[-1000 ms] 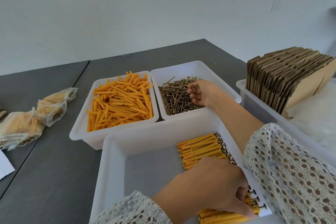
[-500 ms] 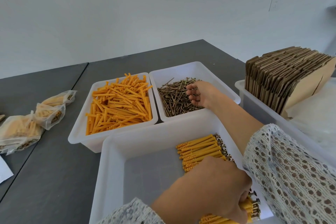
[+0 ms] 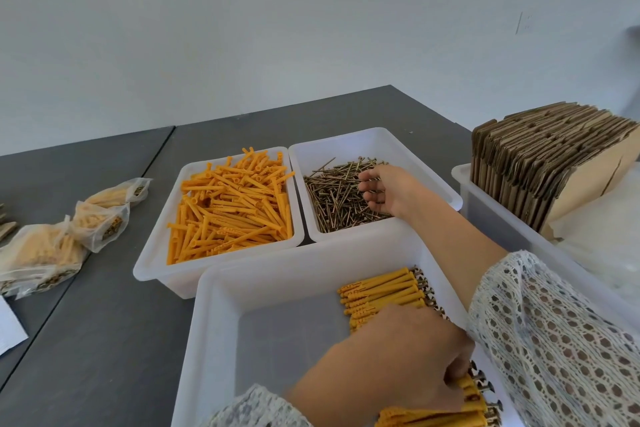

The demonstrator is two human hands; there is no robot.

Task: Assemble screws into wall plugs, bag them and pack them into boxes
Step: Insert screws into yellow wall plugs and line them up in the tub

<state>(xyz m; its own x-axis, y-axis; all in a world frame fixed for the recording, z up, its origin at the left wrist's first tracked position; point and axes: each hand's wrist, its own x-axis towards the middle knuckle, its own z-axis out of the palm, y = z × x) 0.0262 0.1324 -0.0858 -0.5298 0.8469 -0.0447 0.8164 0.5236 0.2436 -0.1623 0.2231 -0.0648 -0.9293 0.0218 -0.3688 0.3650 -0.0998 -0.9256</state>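
— Hands first: what were they doing in the head view?

— Right hand (image 3: pixel 384 189) lay in the far right bin (image 3: pixel 429 163), fingers curled down into the pile of screws (image 3: pixel 337 198); whether it had pinched one I could not tell. Left hand (image 3: pixel 398 360) was low in the near bin (image 3: pixel 221 322), fingers curled round a bunch of plugs with screws in them (image 3: pixel 471 388).

— And the other finished ones?

— A neat row of assembled plugs (image 3: pixel 381 291) lay along the right side of that same near bin, screw heads pointing right, just beyond the left hand.

— Loose plugs?

— Orange wall plugs (image 3: pixel 228 208) filled the far left bin (image 3: pixel 156 253), which stood touching the screw bin.

— Anything bagged?

— Three filled bags (image 3: pixel 62 236) lay on the grey tabletop (image 3: pixel 104 340), well to the left of the bins. A corner of white paper (image 3: pixel 10 329) showed at the left edge.

— Boxes?

— Flat cardboard boxes (image 3: pixel 540 163) stood on edge in a bin on the right (image 3: pixel 485 198), with clear plastic (image 3: pixel 602 246) beside them.
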